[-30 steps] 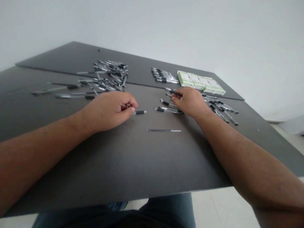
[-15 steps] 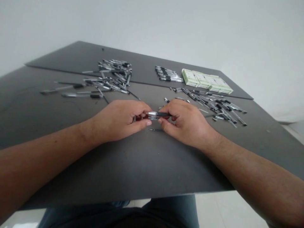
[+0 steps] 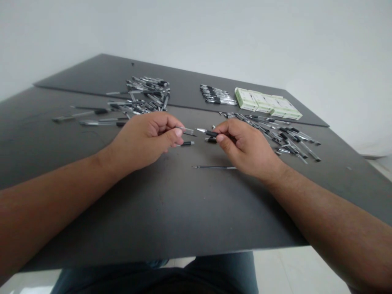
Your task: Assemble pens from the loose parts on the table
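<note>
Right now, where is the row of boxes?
In the head view, the boxes sit right of centre, far across the table, beside a row of pens.

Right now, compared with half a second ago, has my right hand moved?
Yes, the right hand has moved rightward, judged against the loose pen refill on the table, more of which now shows.

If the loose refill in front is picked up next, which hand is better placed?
Probably the right hand: it overlaps one end of the refill in this view, while the left hand is farther off. Both are occupied, though: the right pinches a black-gripped pen part, the left a clear piece.
</note>
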A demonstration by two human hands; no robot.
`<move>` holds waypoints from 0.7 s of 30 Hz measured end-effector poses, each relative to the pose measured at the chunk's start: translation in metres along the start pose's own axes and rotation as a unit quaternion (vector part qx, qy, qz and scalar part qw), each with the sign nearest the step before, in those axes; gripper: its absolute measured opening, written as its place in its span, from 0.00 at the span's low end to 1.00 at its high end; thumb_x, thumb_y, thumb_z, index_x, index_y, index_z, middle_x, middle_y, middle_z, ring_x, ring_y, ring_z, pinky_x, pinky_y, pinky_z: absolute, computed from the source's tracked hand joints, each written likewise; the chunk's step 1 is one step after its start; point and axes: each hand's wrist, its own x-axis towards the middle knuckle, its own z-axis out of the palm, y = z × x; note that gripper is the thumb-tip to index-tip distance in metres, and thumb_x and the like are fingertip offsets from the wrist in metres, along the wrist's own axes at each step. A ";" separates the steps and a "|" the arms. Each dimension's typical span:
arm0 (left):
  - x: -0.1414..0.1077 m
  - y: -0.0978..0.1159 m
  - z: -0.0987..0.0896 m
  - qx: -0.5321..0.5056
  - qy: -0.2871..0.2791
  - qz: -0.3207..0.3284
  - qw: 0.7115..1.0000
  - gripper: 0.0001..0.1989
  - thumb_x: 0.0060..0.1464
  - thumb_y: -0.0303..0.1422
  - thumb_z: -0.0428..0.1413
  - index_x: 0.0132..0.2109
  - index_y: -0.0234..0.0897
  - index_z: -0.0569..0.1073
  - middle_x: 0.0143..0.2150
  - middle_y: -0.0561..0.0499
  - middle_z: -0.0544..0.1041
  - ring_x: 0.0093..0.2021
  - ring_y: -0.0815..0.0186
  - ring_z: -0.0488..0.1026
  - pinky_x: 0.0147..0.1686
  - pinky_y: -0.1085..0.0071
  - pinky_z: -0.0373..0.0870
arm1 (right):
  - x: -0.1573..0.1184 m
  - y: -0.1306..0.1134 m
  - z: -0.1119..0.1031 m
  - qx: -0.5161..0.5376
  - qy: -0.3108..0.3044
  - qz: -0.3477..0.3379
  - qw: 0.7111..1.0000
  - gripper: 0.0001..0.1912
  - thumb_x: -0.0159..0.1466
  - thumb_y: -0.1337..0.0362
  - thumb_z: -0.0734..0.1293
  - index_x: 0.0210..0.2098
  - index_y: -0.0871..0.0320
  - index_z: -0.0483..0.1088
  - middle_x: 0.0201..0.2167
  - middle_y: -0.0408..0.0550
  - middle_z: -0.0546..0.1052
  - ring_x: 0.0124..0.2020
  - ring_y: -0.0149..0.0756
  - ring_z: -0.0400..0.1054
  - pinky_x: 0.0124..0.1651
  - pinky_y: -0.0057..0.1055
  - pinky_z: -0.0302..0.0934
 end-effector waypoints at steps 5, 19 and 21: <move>0.001 0.002 0.001 -0.065 0.031 -0.046 0.996 0.15 0.72 0.48 0.60 0.54 0.46 0.85 0.42 0.48 0.92 0.34 0.58 0.86 0.35 0.61 0.80 | -0.001 -0.002 0.001 -0.038 -0.014 -0.007 0.999 0.13 0.79 0.59 0.67 0.52 0.52 0.85 0.48 0.53 0.89 0.50 0.52 0.82 0.57 0.44 0.73; 0.000 0.003 0.000 -0.079 0.045 -0.035 0.995 0.13 0.72 0.46 0.61 0.51 0.46 0.86 0.38 0.50 0.91 0.32 0.59 0.84 0.34 0.61 0.78 | -0.001 0.001 0.001 -0.030 0.018 -0.046 0.998 0.10 0.77 0.64 0.69 0.50 0.54 0.85 0.43 0.51 0.87 0.43 0.48 0.80 0.51 0.41 0.71; 0.000 0.000 0.000 -0.059 0.039 -0.018 0.997 0.14 0.73 0.47 0.60 0.50 0.46 0.86 0.38 0.50 0.90 0.32 0.60 0.83 0.34 0.61 0.77 | -0.001 0.002 0.001 -0.032 0.015 -0.043 0.998 0.11 0.77 0.64 0.69 0.50 0.54 0.85 0.43 0.51 0.87 0.43 0.47 0.79 0.51 0.41 0.70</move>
